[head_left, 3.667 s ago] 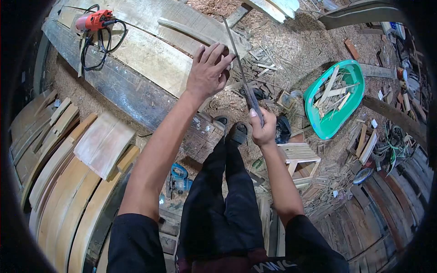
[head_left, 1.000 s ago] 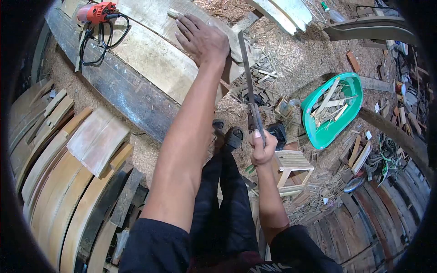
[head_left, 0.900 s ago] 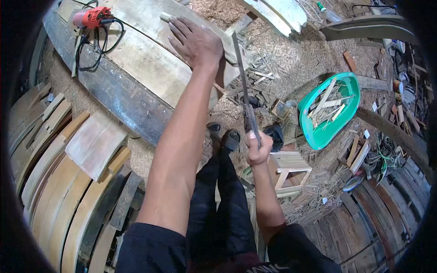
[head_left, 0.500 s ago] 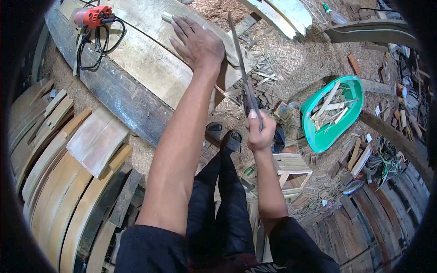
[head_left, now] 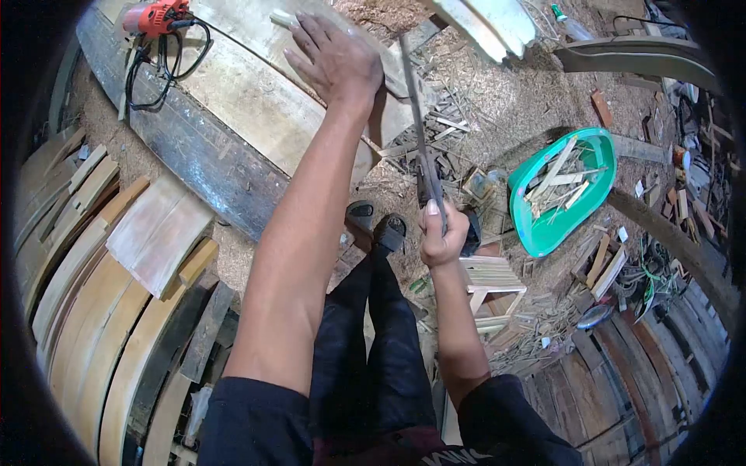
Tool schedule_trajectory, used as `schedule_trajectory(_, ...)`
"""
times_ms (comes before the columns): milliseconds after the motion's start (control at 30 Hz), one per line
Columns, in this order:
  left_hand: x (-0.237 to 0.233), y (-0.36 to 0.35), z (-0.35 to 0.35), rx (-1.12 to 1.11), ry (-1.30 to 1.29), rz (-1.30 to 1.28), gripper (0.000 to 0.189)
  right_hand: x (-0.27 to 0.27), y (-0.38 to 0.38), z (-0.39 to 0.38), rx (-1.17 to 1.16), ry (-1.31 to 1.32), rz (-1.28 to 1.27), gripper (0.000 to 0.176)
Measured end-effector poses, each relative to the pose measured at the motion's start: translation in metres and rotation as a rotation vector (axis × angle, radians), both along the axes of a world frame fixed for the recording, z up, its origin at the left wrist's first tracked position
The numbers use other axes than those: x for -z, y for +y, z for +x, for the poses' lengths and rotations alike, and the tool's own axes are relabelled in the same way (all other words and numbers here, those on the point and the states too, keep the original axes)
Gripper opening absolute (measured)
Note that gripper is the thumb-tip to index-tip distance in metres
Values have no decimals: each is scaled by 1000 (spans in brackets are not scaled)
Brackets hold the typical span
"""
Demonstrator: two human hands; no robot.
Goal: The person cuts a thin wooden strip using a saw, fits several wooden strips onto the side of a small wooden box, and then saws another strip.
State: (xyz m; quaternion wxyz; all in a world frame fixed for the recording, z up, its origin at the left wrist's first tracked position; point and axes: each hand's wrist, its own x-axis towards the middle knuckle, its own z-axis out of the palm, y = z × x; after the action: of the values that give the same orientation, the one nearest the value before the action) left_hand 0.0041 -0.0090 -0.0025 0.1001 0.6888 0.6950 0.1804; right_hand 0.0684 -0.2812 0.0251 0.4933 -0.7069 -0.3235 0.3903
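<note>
My left hand (head_left: 336, 64) lies flat with fingers stretched over pale wooden boards (head_left: 249, 93). The end of a light wood strip (head_left: 284, 18) shows just past my fingertips; the rest of it is hidden under the hand. In my right hand (head_left: 443, 234) is a machete (head_left: 418, 116), gripped low with the thumb along it. Its long, dark, narrow blade points up and away, close to the right end of the boards. The handle is mostly covered by my fingers.
A red power tool (head_left: 159, 19) with a black cord sits on the boards at upper left. To the right stands a green tub (head_left: 536, 241) holding wood scraps. Curved planks (head_left: 97, 318) are stacked at left. Wood chips cover the floor around my sandals (head_left: 390, 231).
The view has shifted slightly, moving the surroundings a little left and up. My left hand stays on the wood, and my right hand keeps its hold on the machete.
</note>
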Motion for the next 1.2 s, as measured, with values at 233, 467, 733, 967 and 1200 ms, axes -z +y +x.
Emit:
schedule_trajectory(233, -4, 13, 17, -235, -113, 45, 73, -13, 4, 3, -14, -3, -74, 36)
schedule_trajectory(467, 2, 20, 27, -316, 56, 72, 68, -32, 24, 21, -57, -50, -73, 35)
schedule_trajectory(733, -1, 24, 28, -329, 76, 28, 64, -37, 0, 25, -106, -44, -48, 33)
schedule_trajectory(967, -8, 23, 29, -311, 55, -18, 65, -28, 52, 29, -91, 14, -84, 33)
schedule_trajectory(1200, -3, 21, 26, -270, 64, 1, 68, -15, 21, 37, -92, 50, -89, 33)
